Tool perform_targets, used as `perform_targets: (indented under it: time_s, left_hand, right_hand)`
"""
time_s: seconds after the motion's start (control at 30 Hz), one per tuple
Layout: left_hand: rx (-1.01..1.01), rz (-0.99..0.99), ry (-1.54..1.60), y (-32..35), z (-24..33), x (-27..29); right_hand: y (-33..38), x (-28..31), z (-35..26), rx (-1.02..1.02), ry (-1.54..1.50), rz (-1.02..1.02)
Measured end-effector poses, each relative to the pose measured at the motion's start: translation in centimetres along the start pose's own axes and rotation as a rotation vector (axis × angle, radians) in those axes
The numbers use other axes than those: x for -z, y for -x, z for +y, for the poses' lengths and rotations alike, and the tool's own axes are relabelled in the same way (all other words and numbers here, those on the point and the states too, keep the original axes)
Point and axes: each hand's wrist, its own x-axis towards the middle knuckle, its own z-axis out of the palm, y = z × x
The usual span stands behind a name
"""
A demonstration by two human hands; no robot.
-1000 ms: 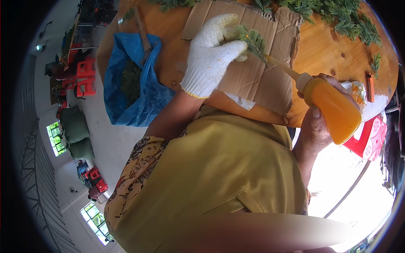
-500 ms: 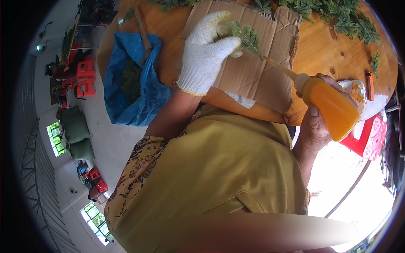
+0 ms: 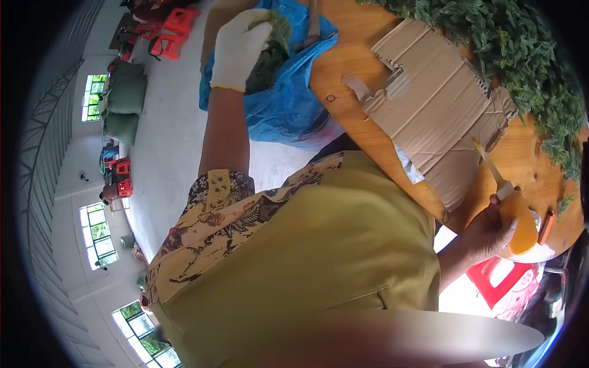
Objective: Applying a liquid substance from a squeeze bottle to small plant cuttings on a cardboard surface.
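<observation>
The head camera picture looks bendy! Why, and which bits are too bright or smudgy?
Head view: the fisheye lens curves the metal truss by the dark rim; head view: ground beside the red stool is glaring white; head view: a patch along the bottom is smeared, and the green sprig at the gloved left hand looks slightly blurry.

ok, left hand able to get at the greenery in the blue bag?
Probably yes: the gloved left hand is at the open mouth of the blue bag, and nothing visible blocks the greenery inside, though that hand seems to hold a sprig.
</observation>
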Motion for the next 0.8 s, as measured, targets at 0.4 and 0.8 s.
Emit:
perform_targets:
  time_s: [0.4, 0.8]
  left_hand:
    - [-0.414, 0.058, -0.341, -3.2, 3.2, -6.7]
    - [-0.710, -0.140, -0.294, -7.8, 17.3, -21.5]
  right_hand:
    - [0.8, -1.2, 0.5, 0.071, 0.073, -0.025]
    - [0.5, -2.1, -0.5, 0.025, 0.120, 0.033]
